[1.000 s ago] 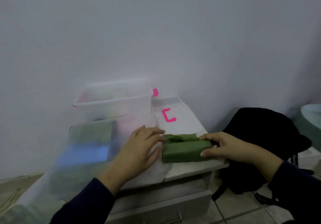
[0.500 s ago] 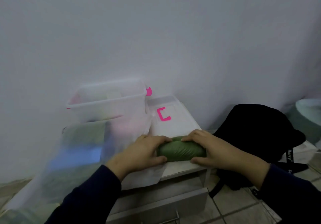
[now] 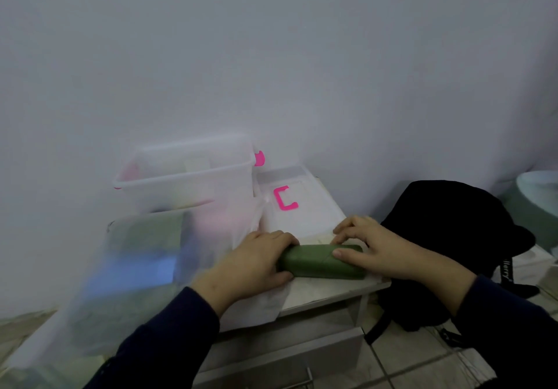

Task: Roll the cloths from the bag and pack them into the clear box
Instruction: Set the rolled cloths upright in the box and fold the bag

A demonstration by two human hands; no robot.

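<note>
Low in the frame's centre, the left hand [image 3: 256, 263] and right hand [image 3: 370, 248] each close their grip over an end of the rolled green cloth [image 3: 321, 261] lying on the worktop [image 3: 326, 293]. Left of them sits the translucent plastic bag [image 3: 133, 267]. Beyond, at centre left, stands the clear box [image 3: 184, 178], its lid [image 3: 297, 204] beside it.

cloth [image 3: 320, 261]: matt green fabric, smooth roll | box [image 3: 187, 177]: clear glossy plastic, pink clips | bag [image 3: 126, 267]: thin translucent plastic | backpack [image 3: 453, 216]: matt black fabric | table [image 3: 329, 289]: pale, smooth
</note>
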